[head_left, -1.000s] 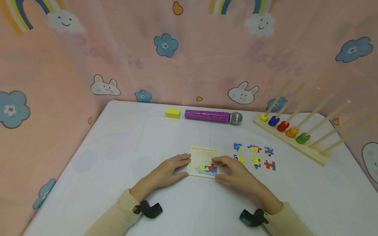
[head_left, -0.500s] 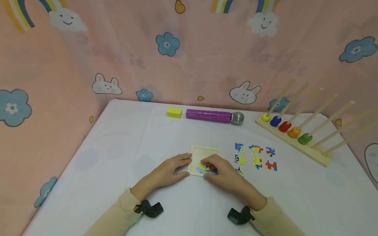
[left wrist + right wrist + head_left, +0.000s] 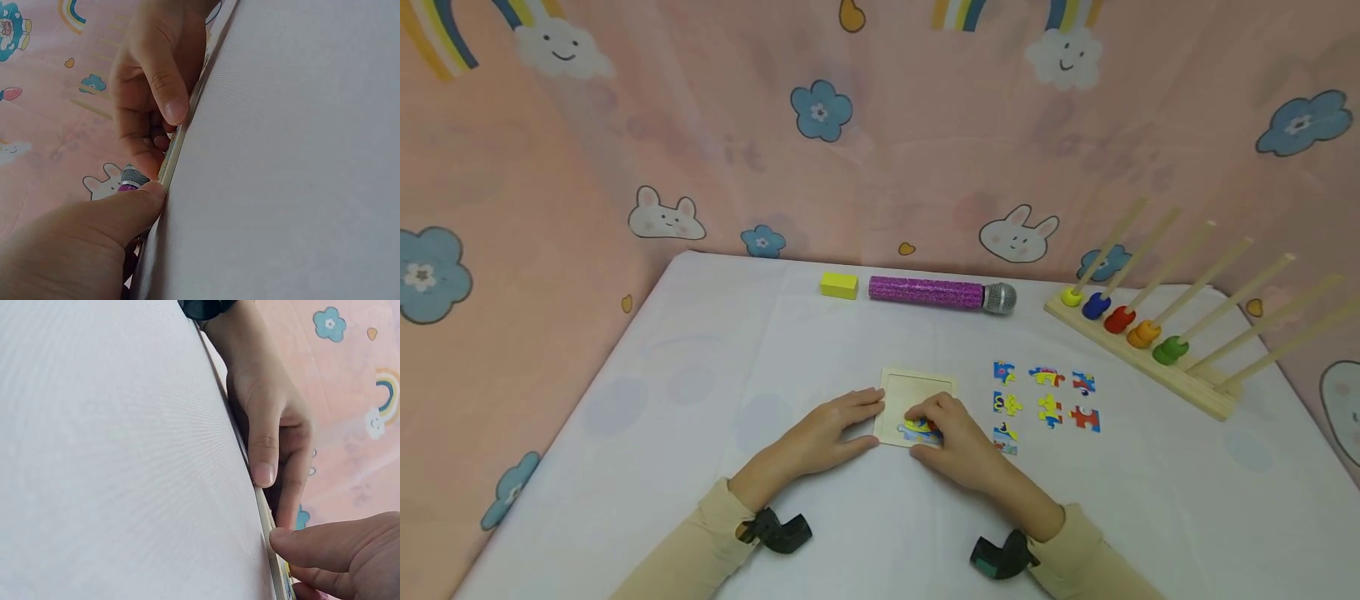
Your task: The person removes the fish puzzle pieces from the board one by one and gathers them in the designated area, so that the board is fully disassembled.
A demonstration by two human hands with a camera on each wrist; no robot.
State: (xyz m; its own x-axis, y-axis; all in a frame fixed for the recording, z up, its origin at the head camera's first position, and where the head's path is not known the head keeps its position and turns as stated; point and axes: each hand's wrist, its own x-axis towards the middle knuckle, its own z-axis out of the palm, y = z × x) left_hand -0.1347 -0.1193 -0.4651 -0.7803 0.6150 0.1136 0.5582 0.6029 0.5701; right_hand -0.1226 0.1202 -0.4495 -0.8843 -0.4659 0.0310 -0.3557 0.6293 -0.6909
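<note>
A shallow wooden puzzle tray [image 3: 889, 433] lies on the table, with colourful jigsaw pieces [image 3: 910, 432] in its lower part. My left hand [image 3: 823, 433] touches the tray's left side with fairly straight fingers, the thumb near its front corner. My right hand [image 3: 958, 442] reaches over the tray's lower right, its bent fingers over the pieces. In the right wrist view, its thumb [image 3: 312, 545] rests against the tray edge [image 3: 265, 519]. Whether those fingertips pinch or only press a piece is hidden. Beside the tray lie several loose jigsaw pieces [image 3: 1049, 412] in rows.
At the back lie a yellow block [image 3: 838, 286] and a purple glittery microphone [image 3: 925, 292]. A wooden bead rack [image 3: 1138, 358] with upright pegs and coloured beads stands at the right. A white cloth [image 3: 700, 333] covers the table, and a patterned pink curtain [image 3: 850, 183] hangs behind.
My right hand has moved left from the tray's right edge to over the pieces inside, uncovering a loose piece at the tray's right. The left hand has stayed on the tray's left side.
</note>
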